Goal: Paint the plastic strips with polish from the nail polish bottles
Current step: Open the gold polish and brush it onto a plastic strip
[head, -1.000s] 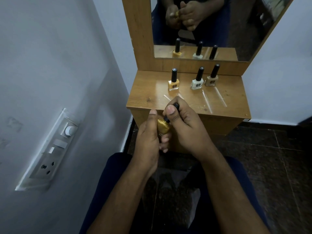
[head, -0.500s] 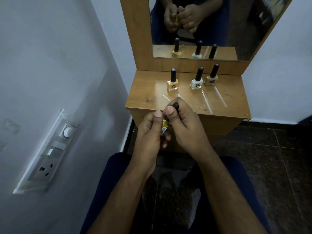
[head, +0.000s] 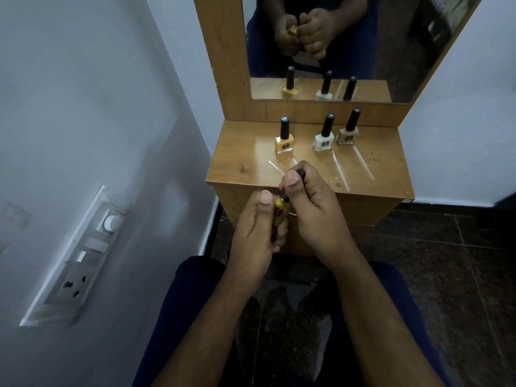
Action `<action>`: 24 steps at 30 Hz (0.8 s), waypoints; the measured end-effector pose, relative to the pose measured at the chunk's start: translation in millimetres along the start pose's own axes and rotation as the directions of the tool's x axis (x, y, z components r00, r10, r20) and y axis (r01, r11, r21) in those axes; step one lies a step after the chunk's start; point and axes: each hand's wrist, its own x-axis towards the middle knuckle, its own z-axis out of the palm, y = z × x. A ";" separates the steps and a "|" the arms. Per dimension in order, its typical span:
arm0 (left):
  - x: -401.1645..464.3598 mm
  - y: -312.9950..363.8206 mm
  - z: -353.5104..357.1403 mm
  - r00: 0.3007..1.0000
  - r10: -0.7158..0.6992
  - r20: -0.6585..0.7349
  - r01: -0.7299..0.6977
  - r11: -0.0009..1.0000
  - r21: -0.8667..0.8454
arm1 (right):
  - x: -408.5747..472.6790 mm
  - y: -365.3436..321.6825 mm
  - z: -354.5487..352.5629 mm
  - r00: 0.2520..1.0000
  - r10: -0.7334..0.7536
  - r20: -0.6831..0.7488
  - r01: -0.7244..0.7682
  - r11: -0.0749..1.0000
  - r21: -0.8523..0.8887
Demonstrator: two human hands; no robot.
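Gold nail polish bottle point(head: 280, 212) is steadied in your left hand point(head: 255, 233) so your right hand point(head: 310, 208) can twist its black cap point(head: 293, 185).

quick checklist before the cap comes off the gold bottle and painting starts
1. Left hand grips the gold nail polish bottle: ok.
2. Right hand pinches its black cap: ok.
3. Cap loosened: cannot tell.
4. Clear plastic strips lie flat on the wooden dresser top: ok.
5. Yellow bottle, white bottle and beige bottle stand upright behind the strips: ok.
6. Bottle held over the dresser top: not ok, it sits off the front edge.
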 end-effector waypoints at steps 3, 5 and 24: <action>0.1 4.8 0.4 0.991 -0.130 0.023 0.132 0.979 -0.155 | -0.6 -1.3 -1.4 0.999 0.002 0.034 -0.004 1.000 0.030; 0.5 5.4 -5.0 0.939 -0.316 0.135 0.343 0.864 -0.369 | -1.2 -2.1 -0.3 0.996 -0.022 0.083 0.020 1.000 0.023; 1.6 -3.6 -4.9 0.999 -0.018 0.033 0.018 1.000 0.008 | 2.7 9.9 1.5 1.000 -0.019 -0.004 0.018 0.989 -0.146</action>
